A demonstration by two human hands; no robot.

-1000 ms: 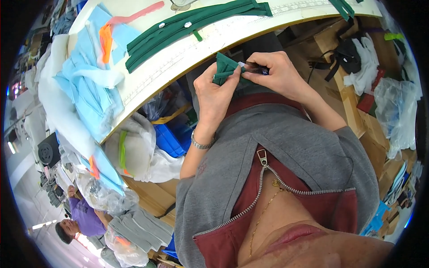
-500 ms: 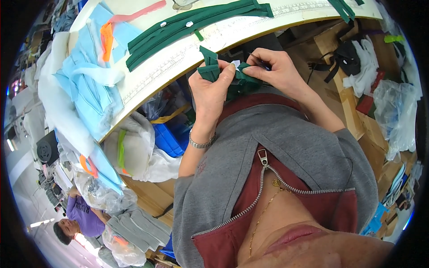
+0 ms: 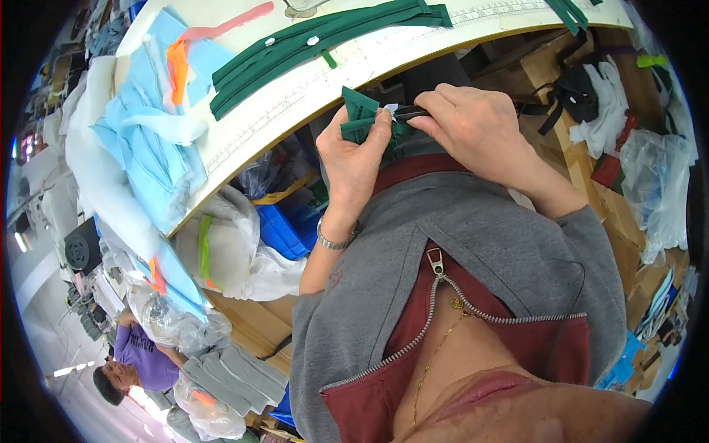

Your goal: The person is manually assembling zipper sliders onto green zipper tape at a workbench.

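Note:
In front of my body, just off the table's near edge, my left hand [image 3: 349, 159] pinches a folded piece of dark green fabric [image 3: 359, 105] between thumb and fingers. A small white piece [image 3: 390, 108] shows at the fabric beside my left thumb. My right hand [image 3: 476, 125] is closed around a slim black two-pronged tool [image 3: 412, 112], which looks like tweezers. Its tips point left and meet the white piece, though the exact contact is too small to make out. Part of the green fabric hangs below, partly hidden by my fingers.
On the white table [image 3: 288, 114], printed with ruler marks, lie dark green strips [image 3: 317, 52] with white dots. Light blue fabric [image 3: 144, 140] and white padding [image 3: 96, 170] cover its left end. Below are a blue bin [image 3: 284, 230], cardboard and plastic bags; a person [image 3: 148, 358] sits far left.
My right hand has turned over and brought the black tool's tips to the white piece. My left hand and the green fabric have shifted slightly right.

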